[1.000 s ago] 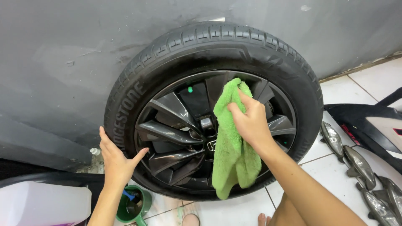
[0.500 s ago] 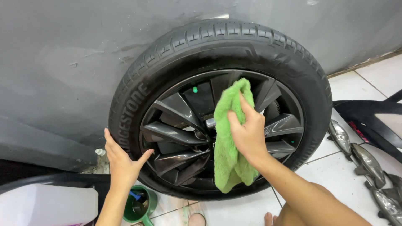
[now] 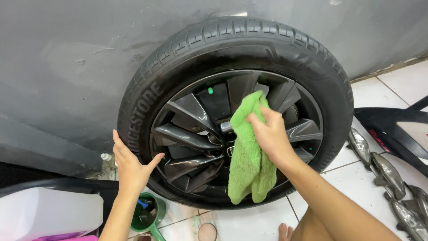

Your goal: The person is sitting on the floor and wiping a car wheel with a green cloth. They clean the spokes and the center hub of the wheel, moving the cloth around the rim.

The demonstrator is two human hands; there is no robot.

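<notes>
Currently right hand (image 3: 270, 134) fingers pinch fluffy green microfibre cloth (image 3: 249, 154) against dark multi-spoke alloy wheel (image 3: 191, 134) — left hand (image 3: 132, 165) flat, fingers together, thumb spread, on black rubber tyre (image 3: 249, 42)

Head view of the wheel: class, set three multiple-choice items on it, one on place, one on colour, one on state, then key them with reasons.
1. Where does the left hand rest?
A. on the tyre's lower-left sidewall
B. on the hub
C. on the floor

2. What colour is the cloth?
A. blue
B. green
C. white

3. How does the right hand stand?
A. open and empty
B. flat on the wall
C. closed on the cloth against the dark rim

Key: 1 A, the palm lies flat on the rubber; 2 B, it is bright green; 3 C, the fingers bunch the cloth near the hub.
</notes>
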